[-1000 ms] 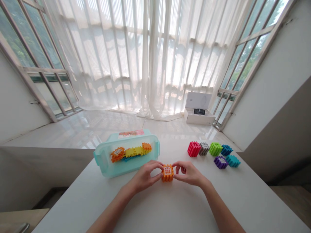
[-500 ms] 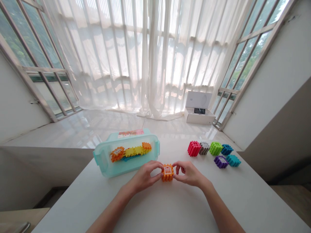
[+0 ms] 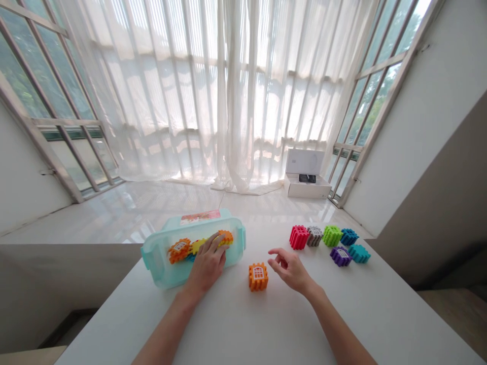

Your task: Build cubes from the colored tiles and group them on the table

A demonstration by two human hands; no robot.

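Released, the orange cube (image 3: 258, 276) sat alone; left hand (image 3: 207, 263) lay spread in the tub (image 3: 152, 256) at ten o'clock, right hand (image 3: 289, 267) hung open (a stray wrist could bump the cube).

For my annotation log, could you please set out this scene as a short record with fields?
Left hand: reaching into the teal bin, fingers on the loose pieces
Right hand: open, empty, just right of the orange cube, not touching it
Orange cube: alone on the white table, window face towards the camera
Elsewhere: six cubes clustered at the table's far right
Background: open white box on the floor
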